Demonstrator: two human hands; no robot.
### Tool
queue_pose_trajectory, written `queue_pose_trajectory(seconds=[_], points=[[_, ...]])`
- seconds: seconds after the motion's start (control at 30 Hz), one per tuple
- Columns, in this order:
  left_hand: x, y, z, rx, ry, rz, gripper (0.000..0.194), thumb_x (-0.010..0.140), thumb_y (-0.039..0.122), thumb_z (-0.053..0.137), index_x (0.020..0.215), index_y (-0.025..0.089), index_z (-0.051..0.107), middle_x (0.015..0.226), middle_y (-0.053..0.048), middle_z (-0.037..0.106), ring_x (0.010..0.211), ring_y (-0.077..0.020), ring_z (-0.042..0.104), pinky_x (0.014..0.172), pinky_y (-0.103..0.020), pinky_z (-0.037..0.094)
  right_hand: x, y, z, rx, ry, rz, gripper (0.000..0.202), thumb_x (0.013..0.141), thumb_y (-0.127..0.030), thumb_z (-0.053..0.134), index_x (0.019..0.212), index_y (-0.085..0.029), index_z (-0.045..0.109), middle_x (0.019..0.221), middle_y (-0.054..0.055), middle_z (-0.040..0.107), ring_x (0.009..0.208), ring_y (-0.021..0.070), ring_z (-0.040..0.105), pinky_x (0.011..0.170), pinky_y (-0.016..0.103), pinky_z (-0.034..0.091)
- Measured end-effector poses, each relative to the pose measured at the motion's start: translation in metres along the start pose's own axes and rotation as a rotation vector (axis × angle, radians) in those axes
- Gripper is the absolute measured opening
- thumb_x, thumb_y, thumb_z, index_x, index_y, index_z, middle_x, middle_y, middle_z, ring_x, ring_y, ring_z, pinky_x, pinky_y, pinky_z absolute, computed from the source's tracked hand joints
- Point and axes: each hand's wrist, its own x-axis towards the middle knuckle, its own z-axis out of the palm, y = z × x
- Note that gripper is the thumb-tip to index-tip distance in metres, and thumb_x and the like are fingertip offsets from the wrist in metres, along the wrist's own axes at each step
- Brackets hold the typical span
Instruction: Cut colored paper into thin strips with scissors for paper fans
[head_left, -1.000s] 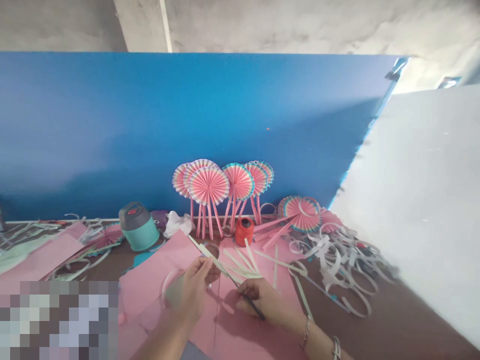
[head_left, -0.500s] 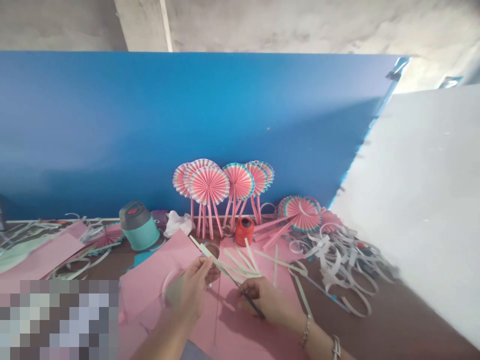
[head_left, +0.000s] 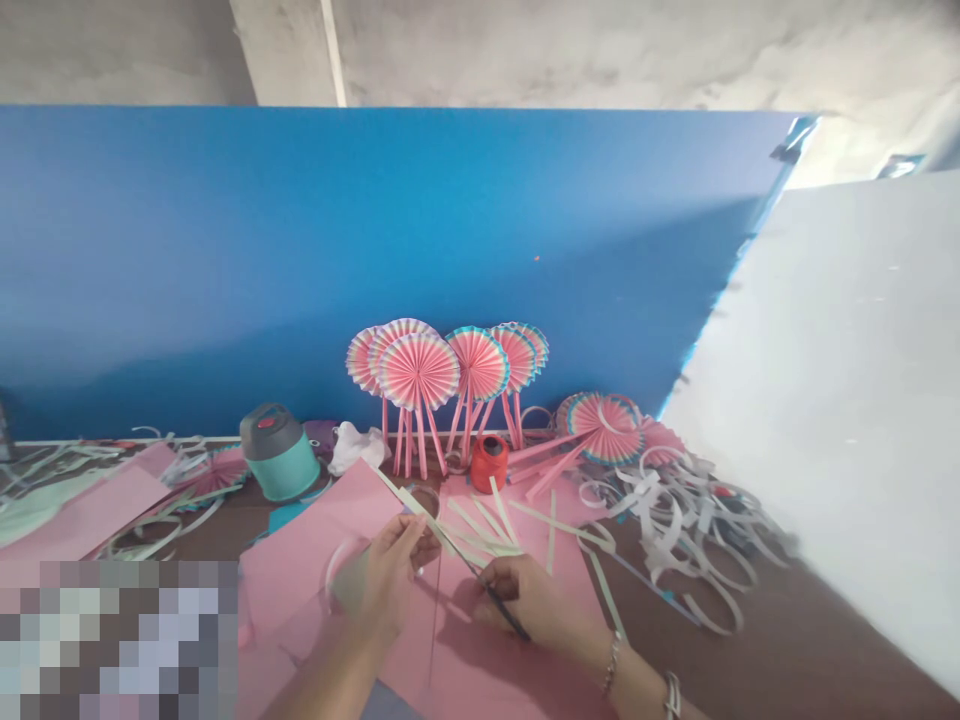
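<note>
Between its fingertips my left hand [head_left: 397,555] pinches a narrow pale paper strip [head_left: 412,499], which slants up to the left. My right hand [head_left: 525,598] is closed round dark-handled scissors [head_left: 507,612]. Their thin blades point up and left toward the strip, close to the left fingers; whether they touch it, I cannot tell. Under both hands lie pink paper sheets [head_left: 405,660]. Several cut pale strips [head_left: 480,538] are scattered on the pink paper just beyond my right hand.
Pink pleated paper fans [head_left: 418,372] stand by the blue panel [head_left: 450,220]. A red-orange round container [head_left: 489,464] sits before them. To the left is a teal container with a grey lid [head_left: 280,465]. Curled white strips [head_left: 694,535] heap up at the right, beside more fans [head_left: 604,428].
Both hands, the strip and the scissors stay almost in the same place. A shadow has spread over the lower left of the blue panel.
</note>
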Motion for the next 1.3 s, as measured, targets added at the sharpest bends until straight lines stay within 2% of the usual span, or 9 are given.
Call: queue_pose_trajectory(seconds=[0.27, 0.6, 0.8, 0.97, 1.1, 1.2, 1.3], points=[[0.000, 0.000, 0.003, -0.010, -0.038, -0.025, 0.026, 0.062, 0.035, 0.076, 0.062, 0.016, 0.058, 0.061, -0.001, 0.064, 0.057, -0.0129, 0.061, 0.060, -0.025, 0.047, -0.001, 0.001, 0.000, -0.071, 0.010, -0.032, 0.020, 0.060, -0.023, 0.070, 0.077, -0.013, 0.065, 0.051, -0.005, 0.052, 0.043, 0.0058, 0.037, 0.040, 0.017, 0.027], [-0.006, -0.003, 0.005, 0.035, -0.102, -0.074, 0.028, 0.066, 0.038, 0.074, 0.063, 0.015, 0.059, 0.065, -0.002, 0.065, 0.059, -0.0122, 0.060, 0.062, -0.025, 0.046, -0.002, 0.000, 0.004, -0.029, 0.026, -0.062, 0.019, 0.061, -0.021, 0.069, 0.076, -0.013, 0.063, 0.054, -0.004, 0.052, 0.045, 0.0059, 0.038, 0.041, 0.017, 0.026], [-0.005, -0.006, 0.004, -0.005, -0.117, -0.092, 0.027, 0.065, 0.037, 0.075, 0.065, 0.016, 0.059, 0.060, 0.001, 0.061, 0.058, -0.0110, 0.059, 0.062, -0.023, 0.045, -0.003, -0.003, 0.005, -0.023, 0.031, -0.064, 0.018, 0.062, -0.021, 0.067, 0.077, -0.013, 0.063, 0.053, -0.005, 0.051, 0.043, 0.0055, 0.037, 0.040, 0.017, 0.025], [-0.006, -0.005, 0.005, -0.011, -0.120, -0.097, 0.027, 0.065, 0.038, 0.075, 0.066, 0.016, 0.060, 0.064, 0.000, 0.064, 0.059, -0.0111, 0.060, 0.062, -0.023, 0.046, 0.000, 0.002, 0.004, -0.026, 0.035, -0.075, 0.015, 0.063, -0.023, 0.066, 0.073, -0.014, 0.062, 0.051, -0.005, 0.050, 0.041, 0.0056, 0.037, 0.038, 0.017, 0.026], [-0.009, -0.002, 0.007, 0.024, -0.184, -0.115, 0.025, 0.068, 0.038, 0.073, 0.070, 0.016, 0.061, 0.069, -0.002, 0.066, 0.065, -0.0135, 0.063, 0.064, -0.025, 0.047, 0.003, 0.008, 0.004, -0.002, 0.037, -0.100, 0.012, 0.063, -0.022, 0.064, 0.072, -0.014, 0.060, 0.049, -0.006, 0.049, 0.040, 0.0052, 0.037, 0.038, 0.017, 0.025], [-0.011, 0.000, 0.009, 0.064, -0.220, -0.119, 0.024, 0.071, 0.037, 0.070, 0.069, 0.016, 0.060, 0.070, -0.003, 0.067, 0.067, -0.0145, 0.063, 0.065, -0.025, 0.046, 0.002, 0.006, 0.005, 0.028, 0.030, -0.084, 0.013, 0.063, -0.022, 0.064, 0.073, -0.014, 0.060, 0.049, -0.006, 0.049, 0.040, 0.0051, 0.036, 0.038, 0.017, 0.025], [-0.011, 0.001, 0.009, 0.073, -0.199, -0.121, 0.024, 0.070, 0.036, 0.070, 0.067, 0.016, 0.059, 0.070, -0.003, 0.068, 0.067, -0.0143, 0.063, 0.065, -0.025, 0.046, 0.000, 0.001, 0.005, 0.023, 0.042, -0.085, 0.012, 0.061, -0.020, 0.064, 0.071, -0.014, 0.059, 0.048, -0.006, 0.048, 0.040, 0.0050, 0.035, 0.038, 0.017, 0.025]])
